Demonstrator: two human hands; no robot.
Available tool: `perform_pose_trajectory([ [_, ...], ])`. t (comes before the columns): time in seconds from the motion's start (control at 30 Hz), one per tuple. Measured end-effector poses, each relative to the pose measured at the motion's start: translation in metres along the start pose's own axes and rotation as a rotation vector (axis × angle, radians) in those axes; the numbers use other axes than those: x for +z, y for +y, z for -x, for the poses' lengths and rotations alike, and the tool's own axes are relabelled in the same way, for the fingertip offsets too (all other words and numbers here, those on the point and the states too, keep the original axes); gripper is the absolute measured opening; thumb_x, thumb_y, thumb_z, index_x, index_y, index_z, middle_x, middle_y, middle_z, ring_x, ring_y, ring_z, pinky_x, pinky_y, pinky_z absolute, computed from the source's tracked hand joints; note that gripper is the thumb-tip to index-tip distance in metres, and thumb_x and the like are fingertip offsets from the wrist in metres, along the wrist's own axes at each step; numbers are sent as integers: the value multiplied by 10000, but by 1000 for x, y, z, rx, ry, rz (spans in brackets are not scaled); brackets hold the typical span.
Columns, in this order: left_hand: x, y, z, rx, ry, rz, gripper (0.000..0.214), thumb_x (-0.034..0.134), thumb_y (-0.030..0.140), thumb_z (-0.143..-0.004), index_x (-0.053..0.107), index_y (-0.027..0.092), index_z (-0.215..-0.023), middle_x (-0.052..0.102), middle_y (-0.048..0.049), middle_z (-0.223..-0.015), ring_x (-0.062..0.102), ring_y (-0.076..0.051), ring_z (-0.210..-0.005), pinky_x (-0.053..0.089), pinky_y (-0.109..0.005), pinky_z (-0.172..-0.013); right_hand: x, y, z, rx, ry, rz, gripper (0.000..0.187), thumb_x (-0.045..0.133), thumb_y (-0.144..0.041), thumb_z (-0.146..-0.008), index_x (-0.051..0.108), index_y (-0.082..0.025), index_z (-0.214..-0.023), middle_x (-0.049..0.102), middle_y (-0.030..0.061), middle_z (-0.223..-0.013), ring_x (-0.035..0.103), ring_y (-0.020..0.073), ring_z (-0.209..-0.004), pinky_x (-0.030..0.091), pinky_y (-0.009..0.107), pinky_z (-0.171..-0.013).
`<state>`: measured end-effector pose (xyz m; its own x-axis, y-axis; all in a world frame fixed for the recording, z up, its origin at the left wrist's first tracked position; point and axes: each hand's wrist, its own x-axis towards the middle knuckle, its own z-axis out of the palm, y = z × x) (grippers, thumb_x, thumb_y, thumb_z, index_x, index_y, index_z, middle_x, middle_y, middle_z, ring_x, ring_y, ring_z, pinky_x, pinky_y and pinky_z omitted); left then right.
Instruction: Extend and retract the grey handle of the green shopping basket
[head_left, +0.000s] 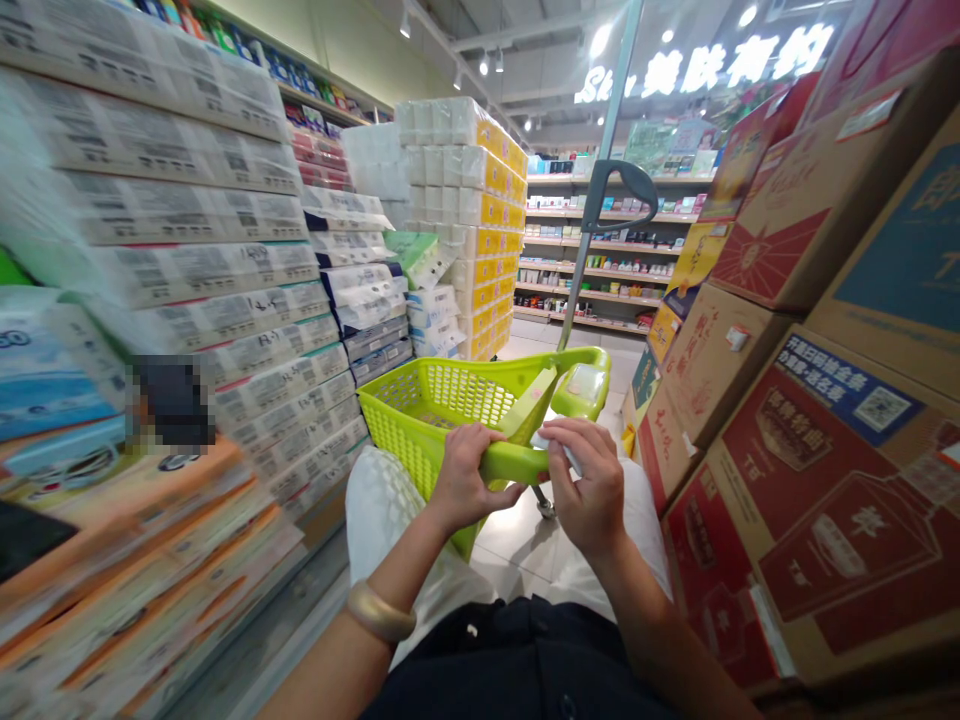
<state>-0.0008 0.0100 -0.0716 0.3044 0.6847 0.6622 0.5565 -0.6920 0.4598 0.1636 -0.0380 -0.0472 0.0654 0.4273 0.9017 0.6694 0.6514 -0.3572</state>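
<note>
A lime-green rolling shopping basket [465, 375] stands between my knees, its lattice sides showing. My left hand [474, 470] is wrapped round the basket's thick near rim, thumb below and fingers on top. On the other side of that rim, my right hand [589, 480] is closed on a small white object [561, 452], partly hidden by the fingers; whether it is cloth or something hard I cannot tell. Inside the basket leans a slim pale green box [529, 405]. From the far end rises a metal pull pole with a dark grey grip [619, 197].
Tall stacks of plastic-wrapped tissue packs [225, 270] line the left, with orange packs [187, 510] lower down. Cardboard cartons [832, 500] are piled close on the right. Ahead, a tiled aisle leads to shelves of small goods [600, 255].
</note>
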Motion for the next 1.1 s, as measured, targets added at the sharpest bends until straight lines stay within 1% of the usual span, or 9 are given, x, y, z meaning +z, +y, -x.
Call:
perform_pose_trajectory([
  [0.13, 0, -1, 2, 25, 17, -10, 350, 689, 418, -636, 577, 219, -901, 597, -34, -864, 558, -246, -866, 412, -416, -832, 5, -14, 9, -132, -132, -18, 223, 541, -125, -855, 677, -253, -978, 698, 32, -998, 609, 210, -1002, 464, 412, -914],
  [0.2, 0, -1, 2, 32, 22, -9, 326, 677, 400, -646, 579, 213, -895, 597, -34, -861, 558, -242, -865, 416, -416, -830, 5, -14, 11, -169, -159, -40, 231, 548, -122, -854, 675, -258, -990, 698, 27, -1009, 604, 211, -1022, 462, 410, -917],
  [0.3, 0, 0, 1, 24, 15, -6, 388, 708, 436, -619, 574, 216, -910, 596, -32, -862, 559, -245, -860, 417, -420, -829, 2, -3, 8, -135, -105, -59, 239, 535, -109, -863, 672, -243, -1006, 698, 35, -1004, 602, 210, -1022, 459, 416, -930],
  [0.43, 0, 0, 0, 30, 12, 0, 431, 728, 465, -600, 563, 219, -912, 601, -31, -857, 560, -246, -844, 409, -419, -821, 0, 8, 4, 12, 48, -77, 232, 493, -113, -887, 673, -223, -983, 687, 58, -995, 604, 215, -1011, 467, 431, -940],
  [0.5, 0, 0, 0, 34, 19, 4, 427, 725, 466, -602, 562, 217, -909, 600, -31, -852, 560, -245, -841, 406, -418, -819, 1, 5, 6, 18, 47, -94, 233, 490, -112, -888, 675, -220, -978, 683, 61, -995, 603, 216, -1015, 471, 435, -943],
  [0.67, -1, -1, 1, 42, 24, 11, 416, 708, 474, -617, 564, 210, -904, 588, -31, -847, 554, -241, -841, 404, -408, -801, 3, -2, 12, -123, -68, -116, 252, 521, -95, -866, 675, -224, -1018, 687, 53, -1019, 599, 213, -1033, 474, 430, -937],
  [0.83, 0, -1, 1, 47, 26, 17, 421, 715, 465, -614, 561, 215, -916, 595, -29, -849, 555, -240, -836, 397, -408, -805, 1, 13, 7, 36, 80, -120, 237, 483, -124, -900, 675, -211, -1009, 678, 70, -1022, 602, 216, -1032, 478, 441, -942],
  [0.9, 0, -1, 0, 47, 30, 15, 423, 714, 474, -616, 560, 215, -913, 594, -30, -845, 555, -240, -834, 397, -409, -805, 0, 12, 8, 64, 99, -125, 239, 475, -130, -906, 675, -211, -1009, 676, 72, -1027, 598, 219, -1048, 473, 451, -957],
  [1.1, -1, 0, 1, 39, 18, 0, 425, 708, 491, -618, 563, 218, -909, 589, -31, -848, 555, -243, -842, 401, -403, -806, 0, 0, 16, -125, -66, -143, 266, 515, -97, -872, 673, -228, -1040, 689, 59, -1041, 595, 222, -1081, 483, 442, -950],
])
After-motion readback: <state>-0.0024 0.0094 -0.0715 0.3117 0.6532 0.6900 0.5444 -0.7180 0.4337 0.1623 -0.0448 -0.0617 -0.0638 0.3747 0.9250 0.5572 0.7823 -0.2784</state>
